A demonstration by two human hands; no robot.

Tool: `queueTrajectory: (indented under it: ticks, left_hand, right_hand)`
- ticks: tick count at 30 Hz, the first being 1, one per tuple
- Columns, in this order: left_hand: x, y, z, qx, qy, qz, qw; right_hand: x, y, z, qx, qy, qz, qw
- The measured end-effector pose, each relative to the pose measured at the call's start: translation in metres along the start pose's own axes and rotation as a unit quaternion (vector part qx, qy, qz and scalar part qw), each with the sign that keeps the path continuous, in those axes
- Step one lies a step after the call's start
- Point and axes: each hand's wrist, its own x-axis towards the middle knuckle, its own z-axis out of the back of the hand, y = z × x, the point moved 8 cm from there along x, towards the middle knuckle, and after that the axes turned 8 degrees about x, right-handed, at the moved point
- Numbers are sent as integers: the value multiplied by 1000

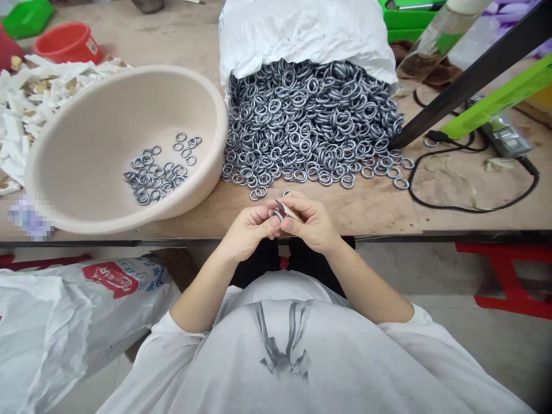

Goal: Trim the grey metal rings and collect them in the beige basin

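In my head view, the left hand (pixel 248 231) pinches a grey ring (pixel 276 215) near the table edge (pixel 388 230); the right hand (pixel 314 223) grips a knife-like tool (pixel 291 212) beside it. I judge trimming underway, next needing steady fingertips

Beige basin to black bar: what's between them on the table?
A heap of grey rings, at the mouth of the white sack; the head view shows it.

Rings (pixel 308 123) look glossy met., basin (pixel 81 149) smooth matt plast.
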Motion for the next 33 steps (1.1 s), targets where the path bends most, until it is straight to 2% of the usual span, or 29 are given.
queueTrajectory:
  ticks: [3,6,9,11,14,17,23,26,28,31,33]
  left_hand:
    - [-1,3,-7,-20,8,19,1000]
    - [-3,10,-15,-55,-17,40,998]
    - [-4,6,-23,-55,-26,-1,998]
    - [-3,3,-25,-58,-35,-24,997]
    - [-2,1,-21,-84,-66,-24,994]
    - [-2,1,-18,-103,-95,-13,990]
    - [-1,4,-18,-124,-118,0,985]
    - [-2,5,-18,-126,-120,-3,985]
    - [-4,4,-22,-118,-99,-7,988]
    - [-7,5,-33,-100,-29,1,995]
    - [-9,5,-33,-101,-21,7,995]
  right_hand:
    - [-2,-1,0,27,-12,-24,999]
    - [-4,-2,7,16,-88,-24,996]
    - [-4,-8,15,11,-149,-34,988]
    - [-5,-10,18,8,-161,-40,986]
    - [-8,5,14,-65,-112,7,992]
    - [-16,23,3,-178,-50,76,980]
    - [-22,32,-10,-281,-32,138,949]
    - [-21,30,-10,-293,-30,131,947]
    - [-18,26,-3,-290,-39,104,951]
    - [-12,18,23,-284,-98,50,952]
    - [-7,11,39,-299,-132,21,945]
